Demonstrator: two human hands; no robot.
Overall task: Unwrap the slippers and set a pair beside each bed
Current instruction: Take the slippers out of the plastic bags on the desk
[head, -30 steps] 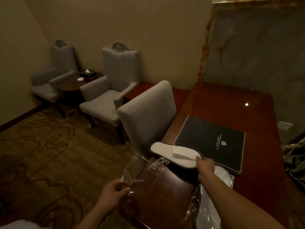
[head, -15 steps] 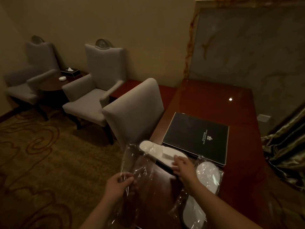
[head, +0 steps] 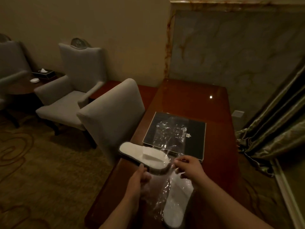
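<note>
An unwrapped white slipper pair [head: 143, 155], stacked, lies across the left edge of the red-brown desk [head: 189, 100]. A second white pair [head: 177, 202] lies near me on the desk, still inside clear plastic wrap [head: 162, 192]. My left hand [head: 140, 178] curls its fingers on that plastic just below the unwrapped pair, with the thumb against the pair's dark sole edge. My right hand [head: 188, 167] pinches the clear plastic at the package's far end. An empty crumpled wrapper [head: 171, 132] lies on the black folder [head: 196, 139].
A grey desk chair [head: 112, 111] stands against the desk's left side. Behind it are a grey armchair [head: 74, 95] and a round side table [head: 18, 86] with a tissue box. Green curtains [head: 279, 134] hang at the right. The floor is patterned carpet.
The empty wrapper left my left hand and now lies on the folder. My right hand let go of the unwrapped pair. Both hands moved onto the wrapped pair's plastic.
</note>
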